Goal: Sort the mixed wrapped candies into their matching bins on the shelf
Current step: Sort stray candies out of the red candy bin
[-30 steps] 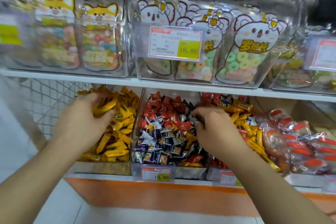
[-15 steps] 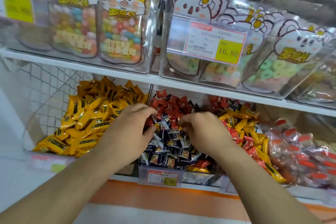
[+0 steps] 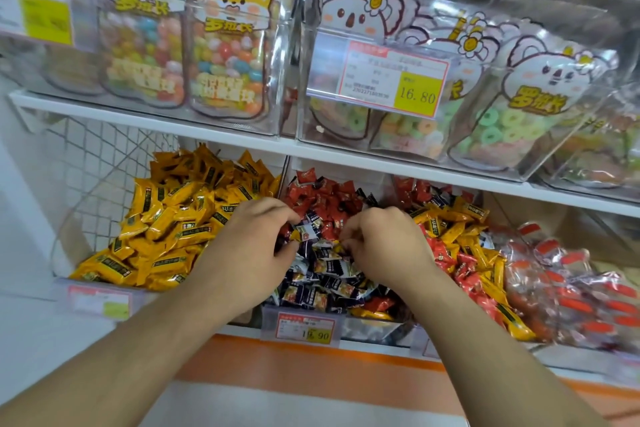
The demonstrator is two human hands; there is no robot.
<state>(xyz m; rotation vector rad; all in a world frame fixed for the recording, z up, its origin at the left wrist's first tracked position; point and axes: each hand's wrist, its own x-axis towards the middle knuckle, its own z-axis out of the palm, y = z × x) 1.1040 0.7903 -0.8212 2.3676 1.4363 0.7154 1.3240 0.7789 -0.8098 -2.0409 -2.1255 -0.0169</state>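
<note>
Left hand (image 3: 258, 246) has crossed to the middle bin (image 3: 375, 324) — beside right hand (image 3: 384, 246).

Yellow candies (image 3: 166, 218); red candies (image 3: 332, 198); navy candies (image 3: 325, 284).

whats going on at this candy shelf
A person is sorting wrapped candies on the lower shelf. Both hands are in the middle bin of red and dark-wrapped candies: the left hand pinches a small dark candy, and the right hand picks among the pile. The yellow candy bin sits just left.
</note>
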